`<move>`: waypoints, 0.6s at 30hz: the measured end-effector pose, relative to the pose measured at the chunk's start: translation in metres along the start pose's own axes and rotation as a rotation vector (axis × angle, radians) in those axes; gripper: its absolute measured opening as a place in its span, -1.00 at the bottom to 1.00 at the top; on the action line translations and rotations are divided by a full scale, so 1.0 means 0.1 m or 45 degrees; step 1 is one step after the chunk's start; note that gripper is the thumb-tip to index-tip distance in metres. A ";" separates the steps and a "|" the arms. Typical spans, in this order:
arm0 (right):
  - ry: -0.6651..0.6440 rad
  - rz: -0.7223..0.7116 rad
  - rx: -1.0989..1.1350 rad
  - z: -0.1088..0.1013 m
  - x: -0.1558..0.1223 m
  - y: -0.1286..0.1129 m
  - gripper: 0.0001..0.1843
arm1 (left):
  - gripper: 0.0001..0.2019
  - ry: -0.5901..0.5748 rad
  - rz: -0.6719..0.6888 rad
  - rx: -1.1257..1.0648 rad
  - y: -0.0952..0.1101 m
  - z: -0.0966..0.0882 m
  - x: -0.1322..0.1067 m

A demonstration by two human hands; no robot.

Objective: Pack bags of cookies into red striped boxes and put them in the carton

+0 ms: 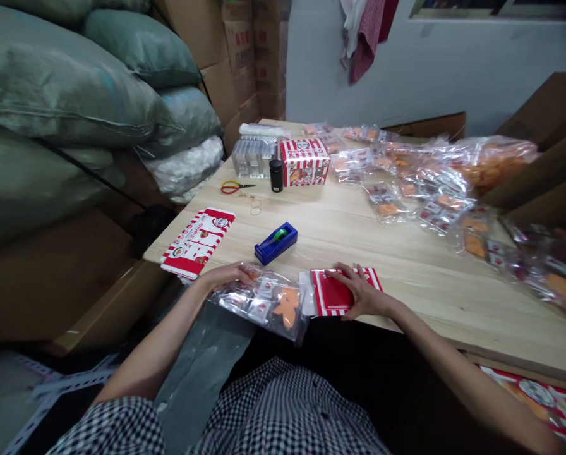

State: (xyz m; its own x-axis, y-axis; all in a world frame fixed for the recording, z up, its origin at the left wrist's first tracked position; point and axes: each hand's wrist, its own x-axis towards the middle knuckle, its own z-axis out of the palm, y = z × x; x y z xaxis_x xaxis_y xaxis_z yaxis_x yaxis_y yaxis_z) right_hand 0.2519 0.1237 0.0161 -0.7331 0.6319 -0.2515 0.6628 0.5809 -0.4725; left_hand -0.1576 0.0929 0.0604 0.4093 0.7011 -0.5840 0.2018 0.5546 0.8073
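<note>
My left hand (230,276) grips the left end of a clear plastic bag (268,303) at the table's front edge. Inside the bag lie orange pieces and small printed packets. My right hand (359,292) rests over a red-and-white striped carton (333,297), its thumb and fingers at opposite edges. The carton lies on its side with a white flap toward the bag, close to the bag's right end. Just beyond the bag sits a blue tape dispenser (276,242) with a green core.
Flat printed cartons (200,240) are stacked at the left edge. Farther back are scissors (235,187), rubber bands (255,205), a black bottle (276,175), a made-up carton (305,162) and clear plastic boxes (253,158). Filled bags (441,212) spread along the right; large sacks (65,76) are piled left.
</note>
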 end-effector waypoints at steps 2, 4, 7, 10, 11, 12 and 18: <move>-0.015 -0.024 0.003 0.00 0.00 0.02 0.37 | -0.79 0.052 0.023 0.032 0.00 -0.04 0.04; -0.022 -0.043 0.010 0.00 0.01 0.02 0.37 | -0.83 0.105 0.061 0.042 0.01 -0.04 0.13; -0.019 -0.055 0.020 0.00 0.00 -0.01 0.35 | -0.83 0.208 0.122 0.040 0.01 0.03 0.28; 0.003 -0.041 0.013 0.01 -0.02 -0.04 0.36 | -0.79 0.333 0.177 0.014 -0.03 0.14 0.36; 0.013 -0.033 0.009 0.02 -0.03 -0.04 0.36 | -0.78 0.379 0.194 0.002 -0.07 0.18 0.38; 0.024 -0.024 0.006 0.04 -0.03 -0.05 0.36 | -0.77 0.424 0.214 -0.013 -0.11 0.22 0.40; 0.106 -0.007 -0.025 0.11 -0.01 -0.09 0.37 | -0.76 0.633 0.311 -0.127 -0.33 0.50 0.53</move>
State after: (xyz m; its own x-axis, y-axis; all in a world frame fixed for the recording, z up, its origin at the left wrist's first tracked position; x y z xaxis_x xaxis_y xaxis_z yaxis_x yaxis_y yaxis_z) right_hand 0.2449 0.1120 0.0117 -0.7219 0.6688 -0.1778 0.6625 0.5939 -0.4565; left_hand -0.0983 0.0891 0.0074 -0.0398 0.9281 -0.3703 0.0591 0.3721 0.9263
